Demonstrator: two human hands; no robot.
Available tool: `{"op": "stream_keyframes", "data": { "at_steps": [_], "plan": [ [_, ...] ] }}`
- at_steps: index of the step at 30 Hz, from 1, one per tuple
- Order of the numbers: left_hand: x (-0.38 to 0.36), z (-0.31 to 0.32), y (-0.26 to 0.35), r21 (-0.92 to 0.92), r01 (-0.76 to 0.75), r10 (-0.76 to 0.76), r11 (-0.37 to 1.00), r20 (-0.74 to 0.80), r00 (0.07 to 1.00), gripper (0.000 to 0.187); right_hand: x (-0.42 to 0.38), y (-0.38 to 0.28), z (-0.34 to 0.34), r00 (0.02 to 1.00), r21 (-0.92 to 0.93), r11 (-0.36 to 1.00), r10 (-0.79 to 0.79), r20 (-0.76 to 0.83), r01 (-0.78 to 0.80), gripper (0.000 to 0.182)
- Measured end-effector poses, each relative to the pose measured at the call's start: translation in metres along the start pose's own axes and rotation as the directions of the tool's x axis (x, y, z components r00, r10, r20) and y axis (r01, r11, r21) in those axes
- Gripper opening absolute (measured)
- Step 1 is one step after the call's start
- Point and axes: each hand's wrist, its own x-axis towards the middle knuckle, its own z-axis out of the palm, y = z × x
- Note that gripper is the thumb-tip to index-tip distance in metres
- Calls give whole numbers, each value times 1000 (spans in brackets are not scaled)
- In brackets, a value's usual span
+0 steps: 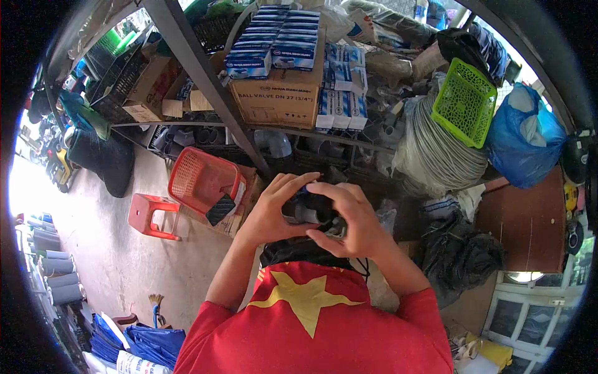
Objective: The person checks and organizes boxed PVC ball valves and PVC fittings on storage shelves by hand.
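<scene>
In front of my chest, my left hand point(272, 210) and my right hand point(351, 219) curve toward each other. Between them sits a grey pipe fitting point(303, 214), with dark parts around it. My left thumb runs beneath the fitting, while the left index finger arches over the top. From the other side, the right index finger and thumb close in, their tips near the left hand's. A small dark blue spot shows at the upper fingertips. The exact contact of the right fingers with the fitting I cannot tell.
A metal shelf holds a ball valve carton point(274, 103) topped with blue-white boxes point(249, 62). A grey hose coil point(445, 149), green basket point(464, 103) and blue bag point(525, 140) are at right. To the left stand a red basket point(202, 177) and red stool point(149, 212).
</scene>
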Motion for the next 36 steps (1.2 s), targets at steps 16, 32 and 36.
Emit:
{"op": "stream_keyframes", "data": {
  "at_steps": [16,32,36],
  "plan": [
    [3,-1,8,262,-49,34,964,59,998,82,-2,-9,12,982,-116,990,95,163,-76,103],
    [-2,-26,16,186,107,-105,977,-20,994,62,-23,27,31,749,927,344,651,-121,-149,89],
    [-18,-21,-22,-529,595,-421,605,422,803,40,-20,26,34,865,561,824,338,-371,-81,85]
  ]
}}
